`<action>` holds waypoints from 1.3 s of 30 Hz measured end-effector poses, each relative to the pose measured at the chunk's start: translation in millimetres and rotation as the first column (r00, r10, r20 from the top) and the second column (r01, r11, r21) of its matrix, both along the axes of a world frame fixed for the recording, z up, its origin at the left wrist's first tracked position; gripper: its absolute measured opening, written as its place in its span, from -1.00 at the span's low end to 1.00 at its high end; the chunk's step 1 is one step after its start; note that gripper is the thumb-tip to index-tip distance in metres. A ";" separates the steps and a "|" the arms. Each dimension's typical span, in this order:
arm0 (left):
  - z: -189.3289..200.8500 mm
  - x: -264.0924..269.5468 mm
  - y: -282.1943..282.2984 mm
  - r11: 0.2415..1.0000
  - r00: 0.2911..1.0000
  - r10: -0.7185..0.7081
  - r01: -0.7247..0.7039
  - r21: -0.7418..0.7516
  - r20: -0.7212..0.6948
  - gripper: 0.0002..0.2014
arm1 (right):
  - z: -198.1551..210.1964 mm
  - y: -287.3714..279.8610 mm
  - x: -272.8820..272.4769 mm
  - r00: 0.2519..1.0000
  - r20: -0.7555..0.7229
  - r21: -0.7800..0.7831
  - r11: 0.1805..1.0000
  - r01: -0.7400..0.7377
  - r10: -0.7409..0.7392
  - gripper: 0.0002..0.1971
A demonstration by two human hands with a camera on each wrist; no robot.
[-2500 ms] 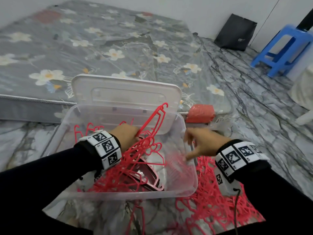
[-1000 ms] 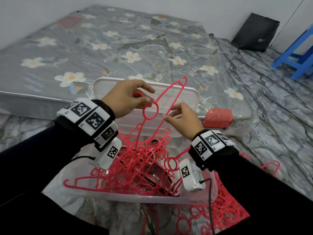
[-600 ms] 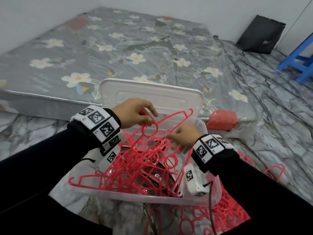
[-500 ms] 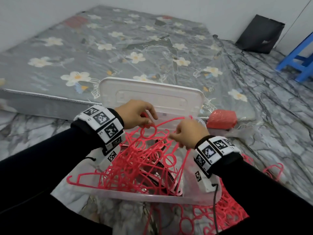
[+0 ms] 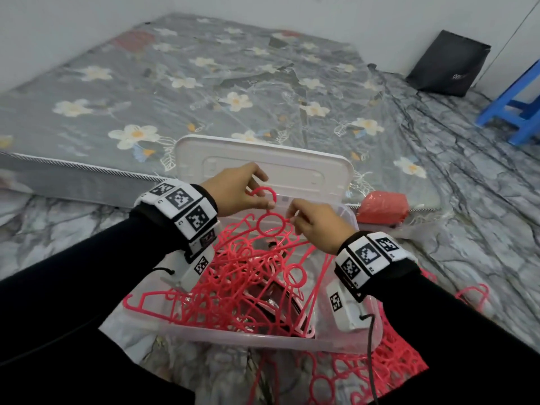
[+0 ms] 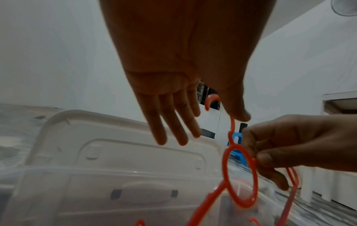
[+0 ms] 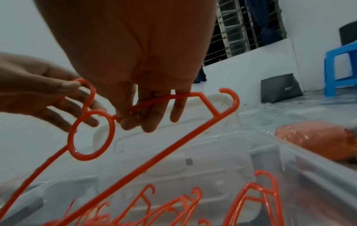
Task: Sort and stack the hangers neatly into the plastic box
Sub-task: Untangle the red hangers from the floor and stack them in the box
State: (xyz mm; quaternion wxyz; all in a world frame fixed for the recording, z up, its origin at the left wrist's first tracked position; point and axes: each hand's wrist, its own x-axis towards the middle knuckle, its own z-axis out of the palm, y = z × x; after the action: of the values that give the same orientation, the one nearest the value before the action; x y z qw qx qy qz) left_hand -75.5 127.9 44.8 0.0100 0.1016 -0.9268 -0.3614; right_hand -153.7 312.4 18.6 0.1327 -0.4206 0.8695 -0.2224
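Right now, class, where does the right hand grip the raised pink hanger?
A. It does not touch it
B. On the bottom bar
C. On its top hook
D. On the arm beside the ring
D: the right hand pinches the hanger on its arm next to the ring, while the left hand holds the hook.

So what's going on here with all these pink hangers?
A person is sorting pink hangers into a clear plastic box on the floor beside a mattress. Both hands hold one hanger above the box: the left hand pinches its hook, the right hand grips its shoulder by the ring. A tangled pile already fills the box, more hangers lie on the floor to the right, and the lid stands behind.
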 end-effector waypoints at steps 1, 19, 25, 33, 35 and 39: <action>0.6 -0.1 -2.9 1.000 0.999 0.001 0.000 -0.018 0.053 -0.49 | 2.7 3.5 -5.6 1.000 -0.015 0.001 1.000 0.016 -0.016 -0.88; -24.5 -5.8 19.1 0.991 0.981 -0.113 0.100 0.090 0.157 -0.81 | 1.9 19.9 -18.8 0.960 -0.218 -0.074 0.984 0.163 -0.175 -0.82; -21.6 -8.6 17.5 0.999 0.983 0.015 -0.023 0.042 0.185 -0.81 | 5.0 8.5 0.0 0.859 -0.508 -0.012 0.997 0.073 -0.069 -0.89; -17.5 -9.1 25.4 0.978 0.991 -0.008 -0.020 0.207 0.135 -0.80 | -53.5 -22.7 27.3 0.994 0.041 0.334 0.936 -0.113 0.106 -0.74; -15.0 -9.5 26.5 0.971 0.992 -0.017 -0.012 0.239 0.122 -0.83 | -56.9 -26.1 30.6 0.989 0.089 0.277 0.951 -0.140 0.119 -0.78; -13.9 -8.6 22.4 0.990 0.997 -0.025 0.015 0.137 0.070 -0.81 | -49.2 -28.6 31.2 0.977 0.114 0.201 0.959 -0.200 0.180 -0.81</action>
State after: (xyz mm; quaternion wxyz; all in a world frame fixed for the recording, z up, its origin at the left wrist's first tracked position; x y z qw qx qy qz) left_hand -84.0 150.3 30.9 -0.0336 0.1054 -0.9007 -0.4201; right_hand -122.5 283.9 -30.6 0.2381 -0.4749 0.8364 -0.1346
